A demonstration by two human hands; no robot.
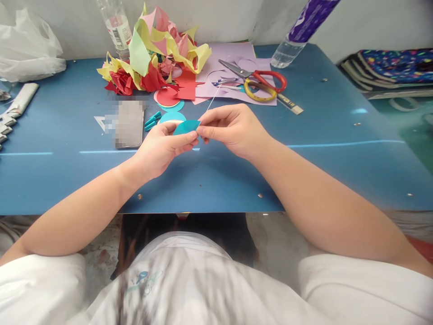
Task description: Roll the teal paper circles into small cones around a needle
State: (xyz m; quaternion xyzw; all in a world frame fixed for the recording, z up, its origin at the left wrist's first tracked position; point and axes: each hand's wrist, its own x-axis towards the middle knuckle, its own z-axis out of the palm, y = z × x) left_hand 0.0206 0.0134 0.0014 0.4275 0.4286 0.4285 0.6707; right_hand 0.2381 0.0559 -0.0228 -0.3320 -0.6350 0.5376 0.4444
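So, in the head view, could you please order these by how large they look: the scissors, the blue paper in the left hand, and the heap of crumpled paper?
1. Heap of crumpled paper
2. Scissors
3. Blue paper in the left hand, smallest although nearer the camera; fingers partly cover it.

teal paper [186, 127] partly covered, purple-labelled bottle [302, 31] cropped above, phone [132, 124] pixelated

No wording can be read. The clear plastic bottle [118, 30] carries a white-and-red label with a barcode [126, 33]; lettering on the purple-labelled clear plastic bottle [305, 28] and the blue-green print [145, 277] on the white cloth shirt [182, 275] are too blurred.
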